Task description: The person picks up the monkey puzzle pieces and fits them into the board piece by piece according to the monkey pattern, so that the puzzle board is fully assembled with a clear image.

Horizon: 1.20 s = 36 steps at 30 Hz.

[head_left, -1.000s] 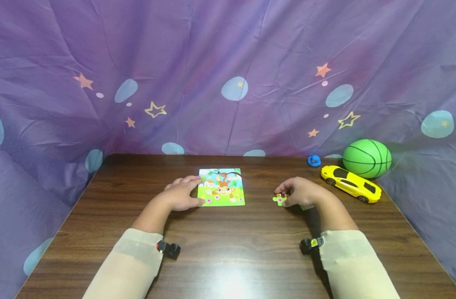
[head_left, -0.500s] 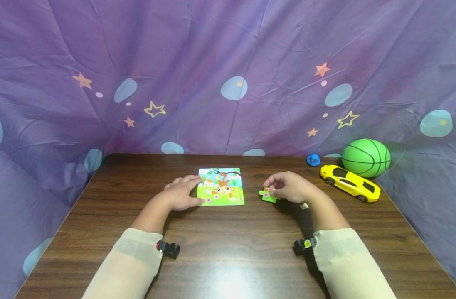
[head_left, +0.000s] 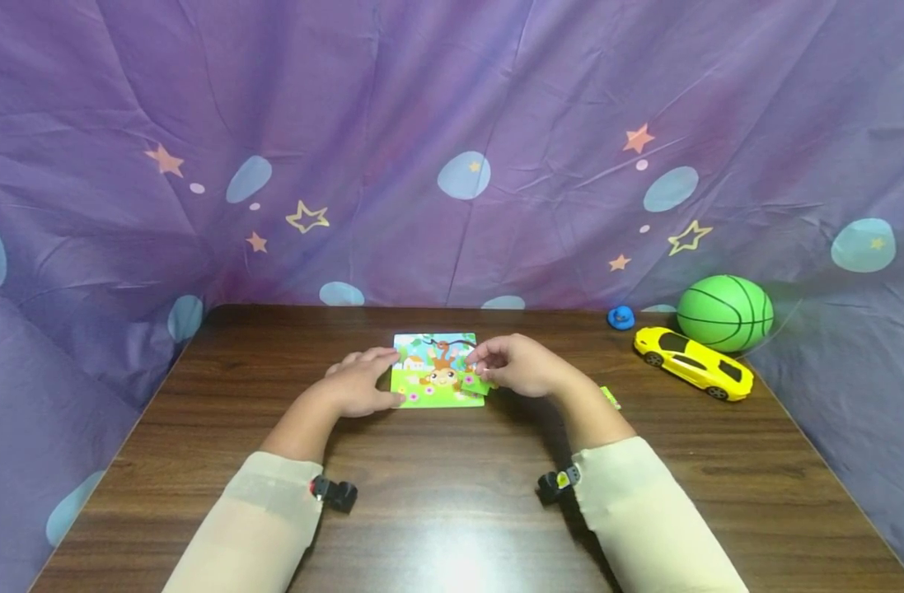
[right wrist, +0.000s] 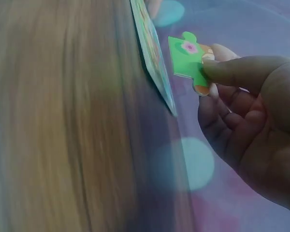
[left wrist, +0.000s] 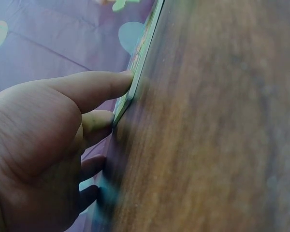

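Note:
A square puzzle board with a monkey picture lies flat on the table. My left hand rests at its left side, thumb and index finger touching the edge with the fingers spread; the left wrist view shows the thumb on the board's rim. Between thumb and fingers, my right hand pinches a green jigsaw piece with a pink flower and a bit of orange. In the head view that piece overlaps the board's right side; the right wrist view shows it raised above the board's surface.
Another green piece lies on the table, partly behind the right forearm. At the back right are a yellow toy car, a green ball and a small blue toy. A purple patterned cloth hangs behind the table.
The right hand has picked up the jigsaw piece and carried it left from the table to over the board's right side. Another piece is uncovered behind it. The left hand stays put.

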Available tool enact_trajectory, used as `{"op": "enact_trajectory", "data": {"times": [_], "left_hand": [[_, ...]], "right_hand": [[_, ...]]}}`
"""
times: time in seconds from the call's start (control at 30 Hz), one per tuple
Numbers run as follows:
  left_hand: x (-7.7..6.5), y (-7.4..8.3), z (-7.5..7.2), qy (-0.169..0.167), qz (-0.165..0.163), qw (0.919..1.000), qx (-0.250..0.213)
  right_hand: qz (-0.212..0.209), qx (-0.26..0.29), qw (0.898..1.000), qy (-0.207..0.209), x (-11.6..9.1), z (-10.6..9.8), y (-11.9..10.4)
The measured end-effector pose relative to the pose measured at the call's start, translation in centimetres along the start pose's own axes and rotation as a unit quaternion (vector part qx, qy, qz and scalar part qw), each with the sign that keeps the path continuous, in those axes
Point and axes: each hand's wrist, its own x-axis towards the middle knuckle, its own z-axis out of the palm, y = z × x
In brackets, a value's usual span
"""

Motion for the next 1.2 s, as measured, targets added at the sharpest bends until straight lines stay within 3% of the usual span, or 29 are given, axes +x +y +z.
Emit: {"op": "enact_trajectory", "data": {"times": [0.37, 0.67, 0.93, 1.2], "left_hand": [[0.0, -0.1, -0.1, 0.002, 0.010, 0.9999, 0.002], [-0.1, 0.0, -0.1, 0.003, 0.009, 1.0000, -0.002], [0.0, 0.1, -0.1, 0.000, 0.007, 1.0000, -0.003], [-0.1, 0.1, -0.2, -0.001, 0.005, 1.0000, -0.006]], "right_hand": [[-0.036, -0.015, 0.999, -0.029, 2.3, 1.9, -1.8], [-0.026, -0.040, 0.998, -0.049, 4.0, 3.5, -2.5], [0.007, -0.027, 0.998, -0.052, 4.3, 4.1, -3.1], [-0.030, -0.087, 0.994, -0.059, 4.4, 4.4, -2.8]]}}
